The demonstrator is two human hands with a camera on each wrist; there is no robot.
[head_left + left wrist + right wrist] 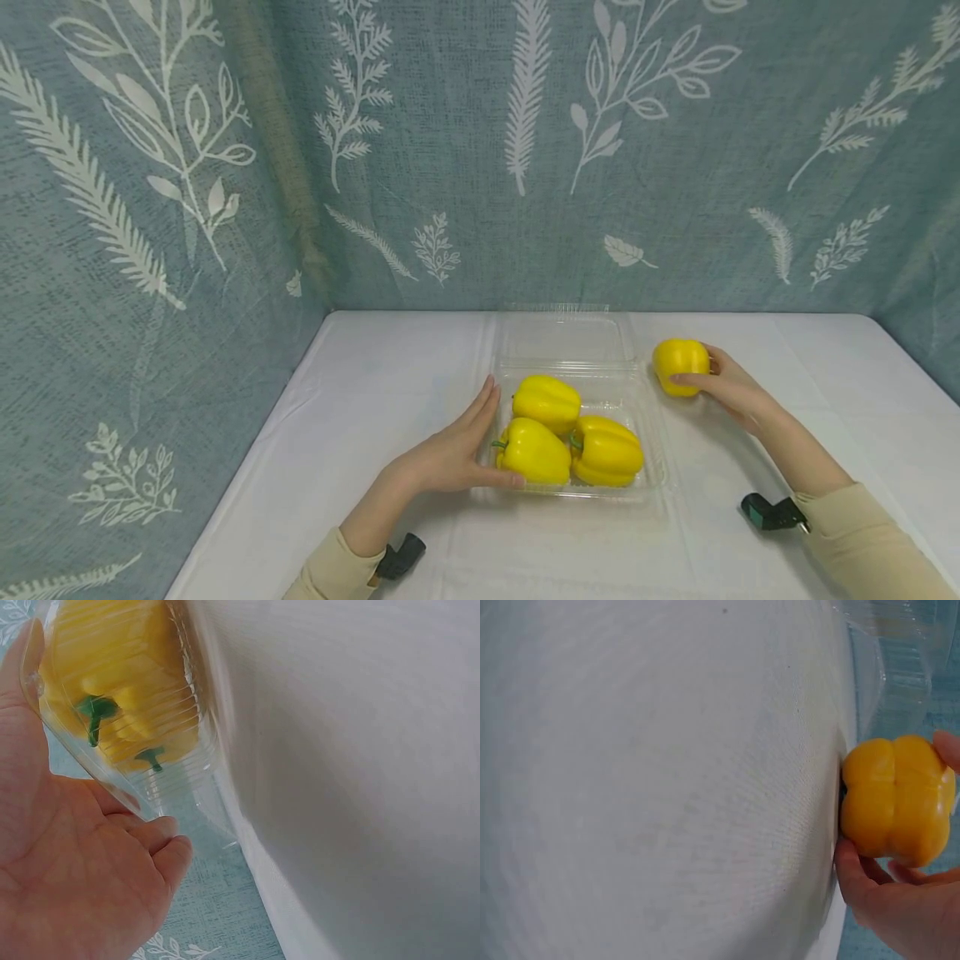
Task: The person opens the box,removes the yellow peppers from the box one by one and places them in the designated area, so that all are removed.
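Observation:
A clear plastic clamshell container (660, 467) lies on the white table with its lid folded back. Inside it are three yellow bell peppers, one at the back (546, 403), one at front left (534, 452) and one at front right (607, 452). My left hand (450, 454) rests against the container's near left corner, fingers extended along the left side and thumb at the front edge. Right of the lid, my right hand (731, 387) grips another yellow bell pepper (895, 799), thumb on one side and fingers on the other. That pepper is at the table surface.
The container's lid (566, 337) lies flat toward the table's back edge. A white cloth covers the table (360, 392). Blue-green curtains with white leaf prints (465, 167) hang behind it and at the sides. Dark wrist cameras sit at both sleeves.

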